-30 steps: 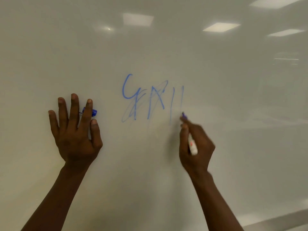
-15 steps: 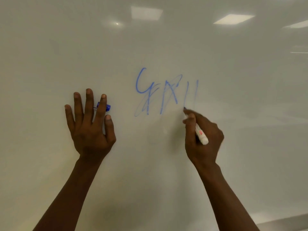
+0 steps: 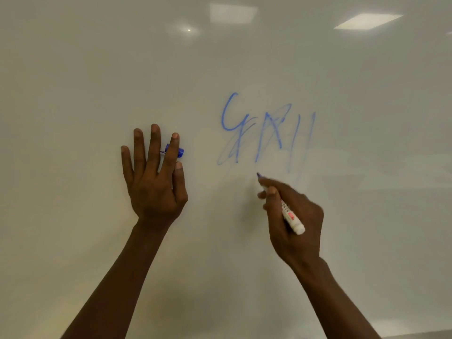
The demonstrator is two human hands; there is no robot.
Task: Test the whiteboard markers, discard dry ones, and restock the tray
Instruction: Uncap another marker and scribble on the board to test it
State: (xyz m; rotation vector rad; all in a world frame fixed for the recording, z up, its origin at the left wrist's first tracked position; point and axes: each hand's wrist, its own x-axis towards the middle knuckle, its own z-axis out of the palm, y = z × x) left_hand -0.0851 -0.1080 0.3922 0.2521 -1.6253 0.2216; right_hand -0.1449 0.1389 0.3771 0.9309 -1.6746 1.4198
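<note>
Right hand (image 3: 292,216), down at about five o'clock in my view, has its fingers curled round a whiteboard marker (image 3: 291,216), pinching it near the nib. I can see a white cylindrical barrel with a small red label, blunt at its rear end, and a dark blue tip (image 3: 258,174) pointing toward eleven o'clock, close to the whiteboard (image 3: 97,69); whether it touches I cannot tell.

Left hand (image 3: 152,182) sits at about nine o'clock from the marker, fingers straight and spread, palm toward the board. A small blue cap (image 3: 180,152) pokes out at the three o'clock side of the forefinger, between it and the middle finger; how it is held I cannot tell from here.

At twelve o'clock above the marker tip I see blue scribbles (image 3: 264,133): a bold curved stroke on the left, then paler, streaky lines to the right, some so faint they look grey.

The board itself is smooth, glossy and off-white, and it mirrors rectangular ceiling lights (image 3: 367,20) along its top.
</note>
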